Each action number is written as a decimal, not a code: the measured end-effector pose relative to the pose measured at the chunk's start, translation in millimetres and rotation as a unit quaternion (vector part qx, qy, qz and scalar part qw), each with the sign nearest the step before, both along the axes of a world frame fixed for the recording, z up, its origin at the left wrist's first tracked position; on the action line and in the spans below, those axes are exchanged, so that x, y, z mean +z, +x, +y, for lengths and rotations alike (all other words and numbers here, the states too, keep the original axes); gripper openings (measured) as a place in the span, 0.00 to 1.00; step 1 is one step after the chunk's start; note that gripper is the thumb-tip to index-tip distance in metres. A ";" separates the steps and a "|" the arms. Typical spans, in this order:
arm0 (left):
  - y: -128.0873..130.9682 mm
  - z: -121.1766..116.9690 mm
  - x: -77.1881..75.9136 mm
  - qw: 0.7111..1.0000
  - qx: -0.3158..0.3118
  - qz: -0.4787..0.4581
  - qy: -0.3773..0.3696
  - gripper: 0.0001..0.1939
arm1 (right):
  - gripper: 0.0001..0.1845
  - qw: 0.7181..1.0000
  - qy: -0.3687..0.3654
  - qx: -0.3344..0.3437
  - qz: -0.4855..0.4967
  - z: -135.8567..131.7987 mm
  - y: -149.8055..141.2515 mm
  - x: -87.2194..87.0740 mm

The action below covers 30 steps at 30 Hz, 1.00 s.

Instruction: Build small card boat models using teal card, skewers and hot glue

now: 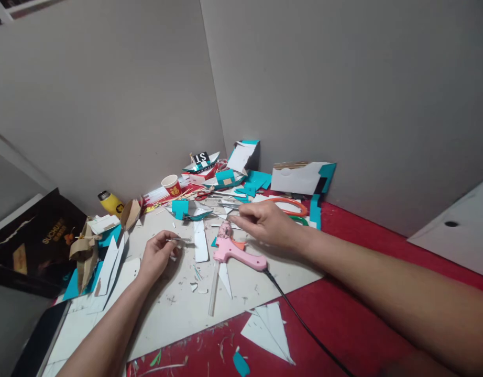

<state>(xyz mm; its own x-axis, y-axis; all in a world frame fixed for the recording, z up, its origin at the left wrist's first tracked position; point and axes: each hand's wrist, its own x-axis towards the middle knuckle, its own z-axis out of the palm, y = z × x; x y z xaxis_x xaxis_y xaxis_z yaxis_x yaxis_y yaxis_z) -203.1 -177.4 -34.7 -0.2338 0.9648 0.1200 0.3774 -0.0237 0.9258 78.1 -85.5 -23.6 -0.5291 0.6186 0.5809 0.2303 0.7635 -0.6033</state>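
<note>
My left hand is closed in a pinch on a thin, small strip that sticks out to the right above the grey work board. Fingers bunched together, my right hand is just above the tip of a pink glue gun; whatever they pinch is too small to make out. A clear glue stick extends from the gun. Behind my right hand, scissors with orange handles are partly hidden. A small teal-and-white boat model sits beyond my left hand, beside a white strip.
At the back are more boat models, a paper cup and a white cardboard piece. A yellow bottle and a dark box stand left. The glue gun's black cord crosses the red table near white paper triangles.
</note>
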 end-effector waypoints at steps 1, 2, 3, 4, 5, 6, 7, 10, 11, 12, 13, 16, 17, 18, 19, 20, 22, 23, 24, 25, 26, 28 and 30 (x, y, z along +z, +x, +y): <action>-0.5 0.1 0.4 1.000 0.005 -0.002 0.001 0.07 | 0.22 1.000 -0.001 -0.015 -0.002 1.2 0.7 0.6; -0.9 0.2 0.9 1.000 0.010 -0.006 0.002 0.07 | 0.22 1.000 -0.003 -0.030 -0.007 2.7 1.3 0.8; -1.4 0.3 1.4 1.000 0.016 -0.010 0.003 0.07 | 0.22 0.999 -0.007 -0.046 -0.014 4.2 1.6 0.6; -2.0 0.5 1.9 1.000 0.022 -0.014 0.005 0.06 | 0.22 0.998 -0.012 -0.061 -0.025 5.9 1.7 -0.1; -2.6 0.7 2.3 0.999 0.029 -0.018 0.006 0.05 | 0.22 0.996 -0.017 -0.074 -0.038 7.7 1.7 -1.2; -3.4 0.9 2.6 0.999 0.036 -0.020 0.007 0.05 | 0.22 0.995 -0.022 -0.083 -0.054 9.5 1.5 -2.7; -4.2 1.1 2.7 0.999 0.042 -0.022 0.006 0.05 | 0.21 0.993 -0.027 -0.091 -0.069 11.2 1.3 -4.4; -7.3 1.7 1.9 0.998 0.054 -0.023 0.001 0.06 | 0.20 0.988 -0.040 -0.100 -0.109 14.7 0.5 -9.1; -8.5 1.9 1.4 0.998 0.057 -0.022 -0.002 0.06 | 0.19 0.987 -0.043 -0.098 -0.120 14.9 0.1 -9.8; -9.9 2.0 0.7 0.998 0.061 -0.021 -0.005 0.06 | 0.19 0.986 -0.045 -0.095 -0.132 14.5 -0.5 -9.9; -11.3 2.2 -0.1 0.998 0.066 -0.019 -0.008 0.06 | 0.17 0.984 -0.046 -0.092 -0.143 13.4 -1.1 -9.1; -16.1 2.8 -2.9 0.996 0.086 -0.017 -0.012 0.08 | 0.11 0.977 -0.066 -0.081 -0.184 6.1 -3.6 -2.1; -17.9 3.2 -3.9 0.995 0.093 -0.019 -0.012 0.08 | 0.10 0.974 -0.075 -0.076 -0.201 2.7 -4.4 1.2; -19.5 3.6 -4.7 0.995 0.100 -0.022 -0.012 0.08 | 0.11 0.969 -0.082 -0.072 -0.221 -1.1 -5.0 4.5; -21.2 4.2 -5.2 0.994 0.108 -0.026 -0.011 0.08 | 0.14 0.964 -0.087 -0.065 -0.244 -4.8 -5.5 7.5; -22.7 4.8 -5.3 0.993 0.116 -0.030 -0.009 0.08 | 0.16 0.958 -0.087 -0.056 -0.268 -8.6 -5.7 10.0; -25.5 5.8 -3.7 0.990 0.133 -0.039 -0.008 0.10 | 0.21 0.945 -0.080 -0.040 -0.314 -15.4 -5.3 13.4; -26.8 6.0 -1.8 0.989 0.140 -0.043 -0.007 0.12 | 0.23 0.939 -0.077 -0.033 -0.333 -18.3 -4.8 14.4; -28.2 6.0 1.0 0.988 0.146 -0.047 -0.007 0.15 | 0.25 0.933 -0.075 -0.026 -0.350 -20.9 -4.2 15.3; -29.9 5.8 4.6 0.987 0.149 -0.051 -0.006 0.18 | 0.26 0.928 -0.075 -0.020 -0.365 -23.1 -3.4 16.3; -31.9 5.3 9.0 0.987 0.150 -0.054 -0.007 0.20 | 0.28 0.923 -0.076 -0.015 -0.377 -24.9 -2.6 17.5; -37.8 4.3 19.3 0.987 0.147 -0.060 -0.009 0.22 | 0.29 0.917 -0.079 0.002 -0.391 -27.3 -0.6 20.9; -46.3 4.1 30.0 0.986 0.152 -0.070 -0.011 0.22 | 0.30 0.916 -0.082 0.018 -0.391 -28.0 1.5 24.9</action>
